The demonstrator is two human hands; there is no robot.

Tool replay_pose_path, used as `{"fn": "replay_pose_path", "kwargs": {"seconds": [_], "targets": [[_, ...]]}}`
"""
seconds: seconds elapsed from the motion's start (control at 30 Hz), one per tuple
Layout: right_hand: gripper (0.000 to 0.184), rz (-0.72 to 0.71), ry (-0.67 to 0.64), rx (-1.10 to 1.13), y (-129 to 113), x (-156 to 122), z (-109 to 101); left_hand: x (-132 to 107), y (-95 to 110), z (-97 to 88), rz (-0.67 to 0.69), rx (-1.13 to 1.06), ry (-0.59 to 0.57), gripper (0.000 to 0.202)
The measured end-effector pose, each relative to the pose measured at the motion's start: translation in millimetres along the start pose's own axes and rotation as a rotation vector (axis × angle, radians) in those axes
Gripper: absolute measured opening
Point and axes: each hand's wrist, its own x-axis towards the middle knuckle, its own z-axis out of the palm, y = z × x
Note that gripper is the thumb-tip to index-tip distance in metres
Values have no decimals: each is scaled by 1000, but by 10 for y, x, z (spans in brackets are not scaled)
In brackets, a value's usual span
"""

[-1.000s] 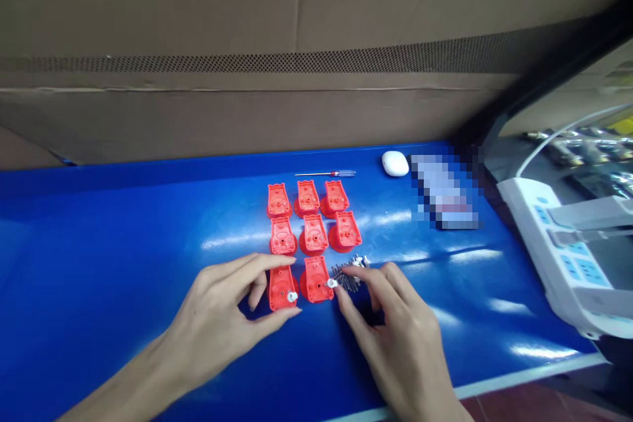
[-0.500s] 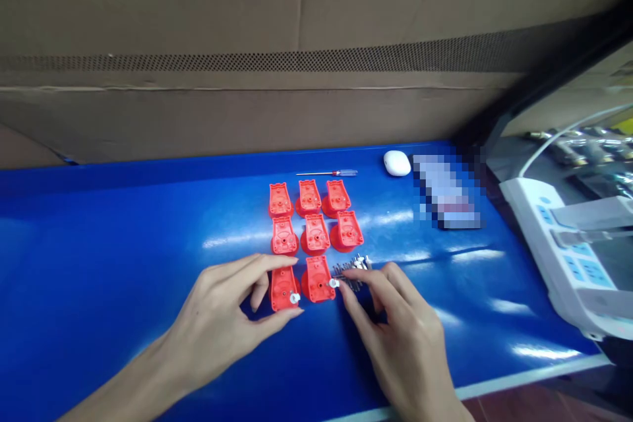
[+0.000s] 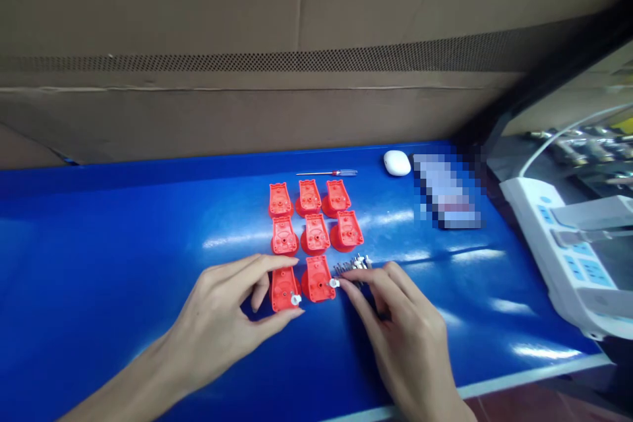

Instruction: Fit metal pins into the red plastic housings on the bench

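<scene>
My left hand (image 3: pixel 225 316) spans the front-left red plastic housing (image 3: pixel 283 291), index finger along its back edge and thumb at its front edge. A small white-ended metal pin (image 3: pixel 295 299) lies at that housing's right side. Between thumb and index finger, my right hand (image 3: pixel 403 323) pinches another small white-ended pin (image 3: pixel 334 283). That one is at the right edge of the neighbouring red housing (image 3: pixel 319 279). Just behind my right fingertips is a small pile of similar metal pins with white ends (image 3: pixel 361 262), partly hidden by the hand.
Several more red housings (image 3: pixel 314 233) stand in rows behind, on the blue table (image 3: pixel 148 237). Beyond them lie a screwdriver (image 3: pixel 341 173), a white rounded case (image 3: pixel 396 163) and a blurred-out flat object (image 3: pixel 448 191). A white device with blue buttons (image 3: pixel 568 257) is at the right; cardboard (image 3: pixel 222 119) rises behind.
My right hand has shifted very slightly, its pinch staying at the same housing. The left hand and the red housings keep their places.
</scene>
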Motion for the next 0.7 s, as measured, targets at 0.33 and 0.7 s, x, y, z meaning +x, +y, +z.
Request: {"fn": "replay_pose_path", "kwargs": {"seconds": [0.33,0.7], "targets": [[6,54,85,41,33,76,-141,-3,-7,-2,17,-1,-6,53],[32,318,204,30,199,117,-305,9,84,-35,48,-12,23,61]]}}
